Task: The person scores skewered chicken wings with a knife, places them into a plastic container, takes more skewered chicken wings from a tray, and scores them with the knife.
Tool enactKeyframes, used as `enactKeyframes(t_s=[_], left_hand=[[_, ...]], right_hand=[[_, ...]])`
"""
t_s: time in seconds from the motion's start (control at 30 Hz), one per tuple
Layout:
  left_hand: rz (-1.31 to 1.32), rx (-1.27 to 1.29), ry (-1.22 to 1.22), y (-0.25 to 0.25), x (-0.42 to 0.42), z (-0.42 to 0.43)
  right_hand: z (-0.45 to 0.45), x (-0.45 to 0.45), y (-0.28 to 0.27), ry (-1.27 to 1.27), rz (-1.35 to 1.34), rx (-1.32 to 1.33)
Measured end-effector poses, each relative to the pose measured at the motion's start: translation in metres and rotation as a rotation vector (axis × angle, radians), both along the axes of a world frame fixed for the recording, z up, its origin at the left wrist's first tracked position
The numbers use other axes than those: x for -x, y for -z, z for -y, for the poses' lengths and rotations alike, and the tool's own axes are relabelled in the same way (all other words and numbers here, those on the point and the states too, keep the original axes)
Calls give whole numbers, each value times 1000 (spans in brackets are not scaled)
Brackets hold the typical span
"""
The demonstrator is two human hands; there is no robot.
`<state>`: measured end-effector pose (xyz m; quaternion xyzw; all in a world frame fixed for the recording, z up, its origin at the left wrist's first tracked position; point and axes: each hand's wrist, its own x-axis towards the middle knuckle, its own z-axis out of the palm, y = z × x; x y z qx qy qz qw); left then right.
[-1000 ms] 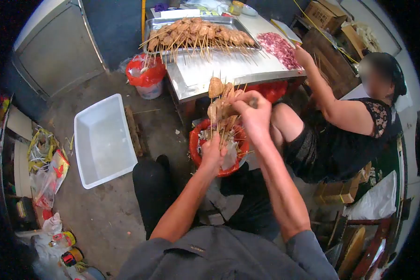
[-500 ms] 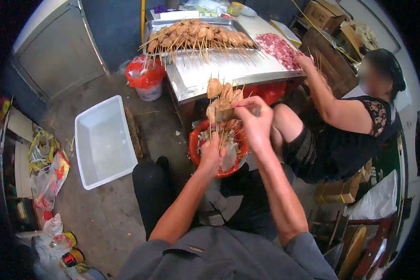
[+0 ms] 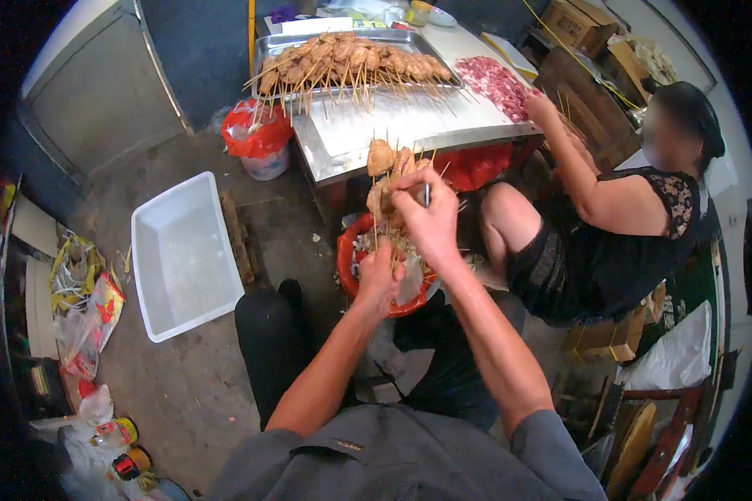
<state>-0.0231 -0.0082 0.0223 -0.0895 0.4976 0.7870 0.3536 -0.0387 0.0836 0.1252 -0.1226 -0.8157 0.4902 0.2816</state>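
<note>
Meat skewers gripped upright in front of the table

You sit facing the table (image 3: 376,125), and every place here is told from it. Your left hand (image 3: 382,273) is closed around the lower sticks of a bunch of meat skewers (image 3: 381,157), which stands nearly upright just off the table's near edge, meat end up. Your right hand (image 3: 429,213) is beside that meat, its fingers pinched on a small tool (image 3: 427,194); a grey end shows above the fingers, but you cannot tell from this view what the tool is.

Below your hands, on the floor in front of the table, stands a red-lined bin (image 3: 346,267) with pale scraps inside. A red-lined bucket (image 3: 263,138) stands at the table's left side, and a white tub (image 3: 184,250) lies on the floor farther to the left of it.

On the table's far left part, a metal tray (image 3: 443,60) holds a heap of finished-looking skewers (image 3: 351,58), sticks pointing toward you over the rim. On the table's right part lies a pile of raw meat (image 3: 495,83). At the table's right, a co-worker (image 3: 627,234) sits with a hand (image 3: 545,110) at that pile.
</note>
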Motion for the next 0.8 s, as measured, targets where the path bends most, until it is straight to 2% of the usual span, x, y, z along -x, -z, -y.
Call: enactKeyframes(t_s=[0.07,0.13,0.2,0.27,0.37,0.4,0.57,0.67,0.8], left_hand=[[-22,-10,-2,1,1,1],[-37,-13,-12,3,-1,6],[-5,-52,17,0,1,6],[12,-44,10,-4,1,4],[21,-22,5,-6,-5,3],[9,-8,10,-7,-7,4],[26,-49,9,-3,-30,9],[30,-59,6,2,-38,11],[85,-130,-16,3,-40,12]], right_hand=[[-3,4,7,11,-31,19],[-8,2,0,-35,-60,325],[-15,-13,-21,-97,20,482],[-35,-20,-26,-105,-11,356],[-34,-41,-69,-40,-58,434],[-38,-50,-84,-44,0,423],[-32,-56,-110,53,-202,366],[-32,-47,-106,24,-272,287],[-24,-31,-94,-11,-298,310]])
